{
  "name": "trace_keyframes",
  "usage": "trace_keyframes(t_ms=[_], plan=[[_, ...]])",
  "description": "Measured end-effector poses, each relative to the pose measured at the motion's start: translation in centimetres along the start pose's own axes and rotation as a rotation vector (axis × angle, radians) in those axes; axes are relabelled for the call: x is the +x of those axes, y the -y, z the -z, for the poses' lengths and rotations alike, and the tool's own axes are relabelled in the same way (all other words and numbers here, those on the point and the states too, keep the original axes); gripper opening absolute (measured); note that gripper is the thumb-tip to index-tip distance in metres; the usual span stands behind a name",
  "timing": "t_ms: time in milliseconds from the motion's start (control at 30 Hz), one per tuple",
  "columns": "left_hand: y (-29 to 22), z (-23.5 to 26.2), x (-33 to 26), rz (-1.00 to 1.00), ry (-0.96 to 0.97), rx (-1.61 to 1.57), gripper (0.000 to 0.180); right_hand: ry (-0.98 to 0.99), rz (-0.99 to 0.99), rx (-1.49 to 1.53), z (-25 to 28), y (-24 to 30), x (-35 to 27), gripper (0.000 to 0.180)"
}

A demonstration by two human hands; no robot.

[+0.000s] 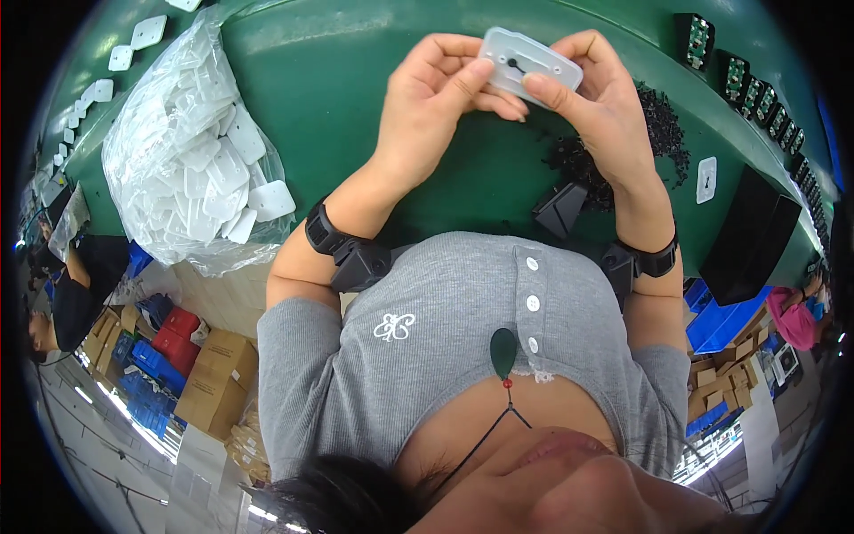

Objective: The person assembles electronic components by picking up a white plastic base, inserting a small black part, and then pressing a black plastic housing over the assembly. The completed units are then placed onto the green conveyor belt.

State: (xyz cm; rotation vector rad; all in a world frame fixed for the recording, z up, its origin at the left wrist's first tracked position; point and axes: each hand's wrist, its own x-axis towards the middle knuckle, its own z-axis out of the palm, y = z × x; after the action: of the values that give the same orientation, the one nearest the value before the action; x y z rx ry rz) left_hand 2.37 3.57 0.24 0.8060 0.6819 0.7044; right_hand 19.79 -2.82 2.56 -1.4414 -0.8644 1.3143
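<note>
A white plastic cover with rounded corners (509, 42) is held up between my two hands above the green table, its recessed face showing. My left hand (422, 111) grips the cover's left end, thumb on the face and fingers behind. On the right end, my right hand (614, 111) holds it with the thumb laid over the face and the fingers around the far edge. A small black part (513, 63) sits in the middle of the cover. Below and beside my right hand spreads a pile of small black parts (665, 129), partly hidden by that hand and wrist.
An open clear bag of white covers (200, 169) lies at the left. A single white cover (706, 180) and a black box (752, 236) are at the right. Circuit boards in black housings (735, 78) line the right side; white covers (120, 58) line the left. Other people work at both sides.
</note>
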Motion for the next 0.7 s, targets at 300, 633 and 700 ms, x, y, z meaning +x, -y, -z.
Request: trace_keyframes(t_ms=[300,633,700], plan=[[-1.4,1.4,4.8,-0.445,0.016,1.163,0.016,-0.782,0.594,-1.517,13.0,4.0,4.2,0.034],[-0.7,0.1,2.8,-0.766,-0.055,1.523,0.047,-0.325,0.205,-0.532,11.1,4.3,3.1,0.041],[-0.1,0.8,2.3,-0.739,0.013,1.572,0.065,-0.137,0.256,-0.237,10.4,2.8,2.5,0.053]])
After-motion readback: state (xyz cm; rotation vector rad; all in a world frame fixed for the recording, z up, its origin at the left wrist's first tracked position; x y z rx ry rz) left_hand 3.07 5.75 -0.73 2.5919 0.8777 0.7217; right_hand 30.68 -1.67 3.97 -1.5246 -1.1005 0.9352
